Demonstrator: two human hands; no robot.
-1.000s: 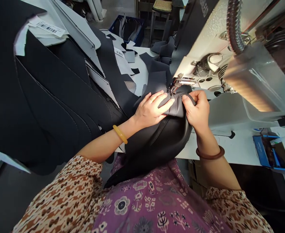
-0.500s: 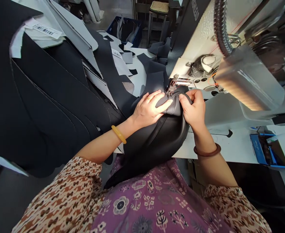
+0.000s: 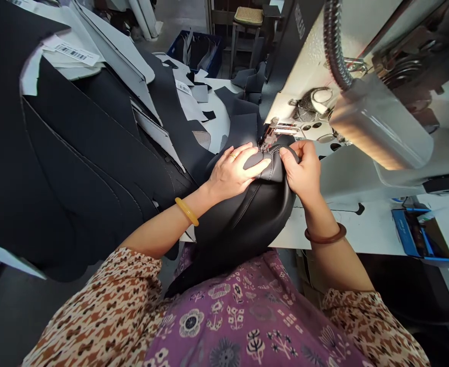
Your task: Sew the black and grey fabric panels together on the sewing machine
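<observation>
A stitched black leather cover [image 3: 247,219] lies under the presser foot [image 3: 267,141] of a sewing machine [image 3: 298,76] and hangs down over the table's front edge onto my lap. My left hand [image 3: 234,171] rests flat on it just left of the foot, fingers spread and pressing the leather down. On the other side, my right hand [image 3: 304,168] pinches the cover's edge between thumb and fingers, close to a double-stitched seam. The needle tip is too small to make out.
Large dark leather panels [image 3: 82,168] are piled on the left, with barcode labels [image 3: 77,52] among them. Cut scraps [image 3: 199,94] lie on the white table behind. A blue box of tools [image 3: 421,234] sits at right; a blue crate [image 3: 209,56] and a stool [image 3: 248,18] stand beyond.
My view has shifted slightly, so the machine appears a little further left. Both hands keep their places on the leather, with hardly any visible movement.
</observation>
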